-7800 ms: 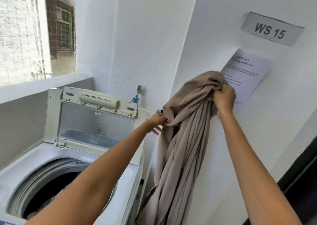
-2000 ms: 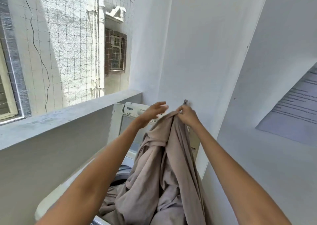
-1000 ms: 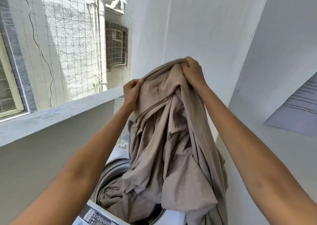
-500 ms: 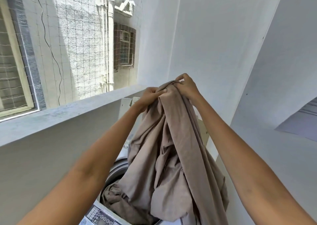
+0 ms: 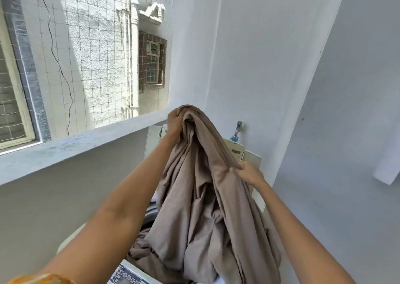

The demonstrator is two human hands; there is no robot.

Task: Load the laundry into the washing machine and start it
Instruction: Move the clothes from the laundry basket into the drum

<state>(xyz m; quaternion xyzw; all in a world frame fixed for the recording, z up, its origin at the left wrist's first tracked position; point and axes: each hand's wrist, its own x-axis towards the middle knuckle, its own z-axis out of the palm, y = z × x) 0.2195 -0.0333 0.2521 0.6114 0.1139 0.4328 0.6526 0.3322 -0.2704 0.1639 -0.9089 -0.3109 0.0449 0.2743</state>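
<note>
A large beige sheet (image 5: pixel 201 214) hangs over the open top-loading washing machine (image 5: pixel 251 156), its lower folds lying in the drum opening. My left hand (image 5: pixel 174 121) grips the top of the sheet, held high. Lower and to the right, my right hand (image 5: pixel 249 172) pinches a fold of the same sheet. The machine's raised lid is mostly hidden behind the cloth. Part of the control panel (image 5: pixel 127 276) shows at the bottom edge.
A grey concrete ledge (image 5: pixel 75 145) runs along the left under a netted opening. A water tap (image 5: pixel 237 130) sticks out of the white wall behind the machine. A white wall closes in on the right.
My right hand has let go of the top of the sheet and dropped down to the right, taking a lower fold. The left hand still holds the top.
</note>
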